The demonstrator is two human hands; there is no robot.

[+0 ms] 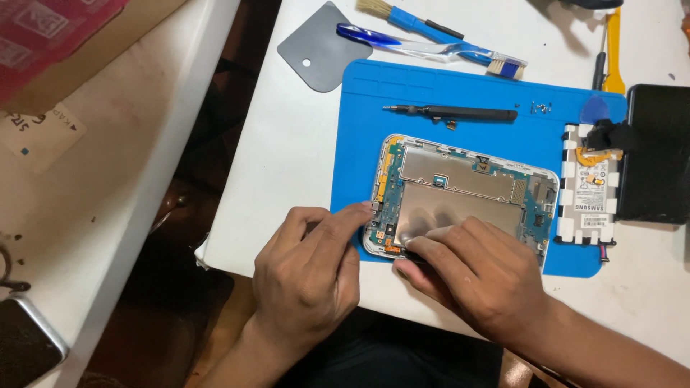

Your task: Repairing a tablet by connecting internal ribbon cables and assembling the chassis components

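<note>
An opened tablet (460,190) with its back cover off lies on a blue work mat (445,90), showing a circuit board and metal shields. My left hand (309,276) rests at the tablet's near left corner, fingertips touching its edge. My right hand (474,276) presses on the tablet's near edge, fingers laid on the metal plate and thumb under the rim. Whether the right hand pinches a small part is hidden by the fingers.
A black screwdriver (453,113) and tiny screws (540,108) lie on the mat. A removed battery (591,188) and black panel (658,154) sit right. A grey scraper (320,49), brush (410,19), toothbrush (431,44) and yellow pry tool (613,50) lie farther back. The table edge runs left.
</note>
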